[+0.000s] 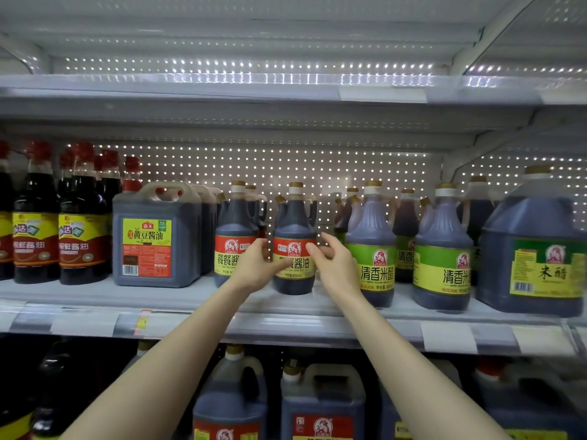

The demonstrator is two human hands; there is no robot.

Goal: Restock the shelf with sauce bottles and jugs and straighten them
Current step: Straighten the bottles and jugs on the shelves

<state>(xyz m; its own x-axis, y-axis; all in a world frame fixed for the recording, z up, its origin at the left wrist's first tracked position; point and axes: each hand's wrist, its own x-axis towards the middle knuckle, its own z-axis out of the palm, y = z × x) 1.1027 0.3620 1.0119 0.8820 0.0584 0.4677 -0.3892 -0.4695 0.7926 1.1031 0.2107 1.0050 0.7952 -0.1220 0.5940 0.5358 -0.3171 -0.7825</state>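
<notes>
A dark soy sauce bottle (293,223) with a red and yellow label and a side handle stands upright at the front of the middle shelf (178,296). My left hand (255,265) rests its fingers on the bottle's left side at label height. On the right side, my right hand (333,262) touches the label with its fingertips. Both hands cup the bottle from either side. A matching red-label bottle (233,230) stands just to its left, partly hidden by my left hand.
Left of these stand a square soy sauce jug (155,236) and tall red-capped bottles (82,217). To the right are green-label vinegar bottles (371,242) and a large vinegar jug (533,249). More jugs (320,404) fill the lower shelf. The shelf above (286,90) overhangs.
</notes>
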